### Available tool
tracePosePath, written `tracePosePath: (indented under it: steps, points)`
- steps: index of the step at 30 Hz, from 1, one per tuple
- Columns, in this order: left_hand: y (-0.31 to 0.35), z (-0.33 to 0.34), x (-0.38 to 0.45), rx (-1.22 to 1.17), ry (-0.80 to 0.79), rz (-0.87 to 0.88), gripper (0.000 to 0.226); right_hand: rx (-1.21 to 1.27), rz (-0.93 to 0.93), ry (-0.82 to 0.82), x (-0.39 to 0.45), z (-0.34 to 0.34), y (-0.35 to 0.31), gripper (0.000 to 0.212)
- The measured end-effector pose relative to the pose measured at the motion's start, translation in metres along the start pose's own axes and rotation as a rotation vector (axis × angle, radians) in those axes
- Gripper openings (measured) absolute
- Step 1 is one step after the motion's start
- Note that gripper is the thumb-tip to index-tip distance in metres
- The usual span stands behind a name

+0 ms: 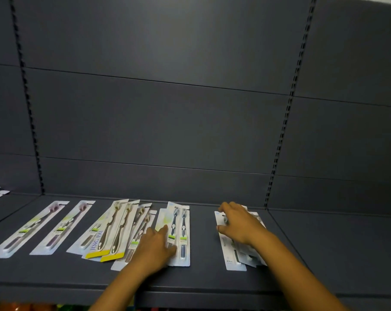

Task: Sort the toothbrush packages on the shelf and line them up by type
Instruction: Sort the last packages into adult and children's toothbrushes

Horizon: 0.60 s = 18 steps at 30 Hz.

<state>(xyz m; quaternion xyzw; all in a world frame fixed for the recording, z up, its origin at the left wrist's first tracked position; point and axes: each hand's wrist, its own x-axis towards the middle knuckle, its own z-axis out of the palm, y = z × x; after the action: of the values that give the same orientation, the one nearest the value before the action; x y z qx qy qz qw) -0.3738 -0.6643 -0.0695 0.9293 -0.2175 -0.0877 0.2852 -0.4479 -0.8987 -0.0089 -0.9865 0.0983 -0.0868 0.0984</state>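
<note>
Two hands, left hand (pixel 155 248) flat on twin-brush pack (pixel 180 234), right hand (pixel 237 223) on right stack (pixel 233 258)

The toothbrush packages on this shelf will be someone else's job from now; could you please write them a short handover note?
Left hand: fingers spread flat on the twin dark-brush pack and the overlapping packs beside it.
Right hand: fingers curled over the loose right-hand stack.
Done: two pink-brush packs lie apart and parallel at the left of the shelf.
Left: the gold-brush packs with yellow ends overlap one another and their neighbours; spread them by type, then square up the middle and right-hand groups.
</note>
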Motion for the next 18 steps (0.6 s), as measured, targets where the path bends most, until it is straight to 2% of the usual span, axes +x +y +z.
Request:
tracePosePath:
  steps: [9, 13, 18]
  points:
    - [0.002, -0.003, 0.001, 0.19, 0.052, 0.008, 0.073, -0.017, -0.061, -0.091, 0.022, 0.003, -0.024, 0.052]
    - [-0.006, -0.04, 0.002, 0.214, 0.139, 0.093, 0.062, -0.033, -0.1, -0.118, 0.031, 0.007, -0.051, 0.055]
    - [-0.039, -0.112, -0.009, 0.374, 0.122, 0.143, 0.047, -0.039, -0.143, -0.099, 0.03, 0.014, -0.11, 0.06]
